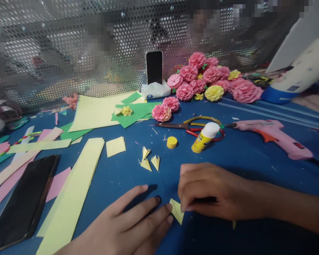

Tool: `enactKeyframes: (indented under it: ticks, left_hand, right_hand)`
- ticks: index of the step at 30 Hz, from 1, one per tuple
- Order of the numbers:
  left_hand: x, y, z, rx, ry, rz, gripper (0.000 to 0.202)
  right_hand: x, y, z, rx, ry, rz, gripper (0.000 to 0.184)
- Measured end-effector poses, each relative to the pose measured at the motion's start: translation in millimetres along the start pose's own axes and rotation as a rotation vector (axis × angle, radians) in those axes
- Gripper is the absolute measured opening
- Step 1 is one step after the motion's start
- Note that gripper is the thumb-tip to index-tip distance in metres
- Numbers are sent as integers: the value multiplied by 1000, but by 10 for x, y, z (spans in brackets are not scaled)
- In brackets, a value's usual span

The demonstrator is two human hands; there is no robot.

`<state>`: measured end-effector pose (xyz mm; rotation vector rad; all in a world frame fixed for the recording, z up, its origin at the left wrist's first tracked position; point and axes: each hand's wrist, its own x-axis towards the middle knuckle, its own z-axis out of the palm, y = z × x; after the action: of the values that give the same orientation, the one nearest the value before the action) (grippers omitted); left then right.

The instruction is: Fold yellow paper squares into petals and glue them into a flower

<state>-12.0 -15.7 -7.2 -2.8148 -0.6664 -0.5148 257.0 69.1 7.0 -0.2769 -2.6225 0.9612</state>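
Note:
A small folded piece of pale yellow paper [177, 212], creased down its middle, lies on the blue table between my hands. My left hand [133, 221] is open, its fingers stretched out flat and the fingertips at the paper's left edge. Curled into a pinch, my right hand [212, 191] has its thumb and forefinger on the paper's right edge. Several small pleated yellow paper pieces [155, 162] lie ahead of my hands. Close to them are a square of yellow paper [116, 146] and a round yellow cap [172, 142].
An uncapped glue stick [199, 141] stands by scissors [175, 125] and a pink glue gun [271, 132]. Pink paper flowers [188, 72] are heaped behind. Yellow strips [74, 198] and a dark phone [23, 202] lie at left. Another phone [154, 67] stands against the perforated metal panel [127, 39].

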Motion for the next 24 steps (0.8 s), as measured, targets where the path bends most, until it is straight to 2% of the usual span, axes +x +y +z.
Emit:
enactKeyframes:
  ticks: [8,17,24]
  left_hand:
    - [45,16,38,73,25,20,34]
    - [119,36,23,16,24,-33,35]
    - [111,8,22,-2,20,-15,35]
  right_hand:
    - [13,-18,-12,-64,-37,34,9]
    - [4,-50,159,-39,29,274,12]
    - [52,-109,217,-135,45,293,11]
